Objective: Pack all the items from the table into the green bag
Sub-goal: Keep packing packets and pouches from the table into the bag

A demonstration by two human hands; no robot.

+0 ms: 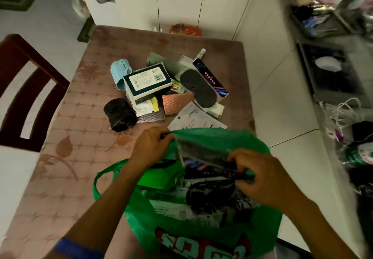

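The green bag (203, 232) stands open at the table's near edge, with several items inside. My left hand (150, 144) pinches the bag's far rim. My right hand (260, 176) is over the opening, gripping a clear flat pouch (203, 153) with dark contents that sits partly inside the bag. Beyond the bag lies a pile: a black roll (120, 114), a dark box with a white label (147, 81), a light blue object (121, 72), a grey oval pad (198, 88), a dark printed carton (212, 79), a pink textured card (177, 101) and papers (193, 117).
The table (70, 137) has a pink patterned cover. A dark wooden chair (22, 89) stands at the left. On the right, a shelf unit (333, 66) holds a bowl, cables and cluttered goods. White cabinet doors (181, 2) rise behind the table.
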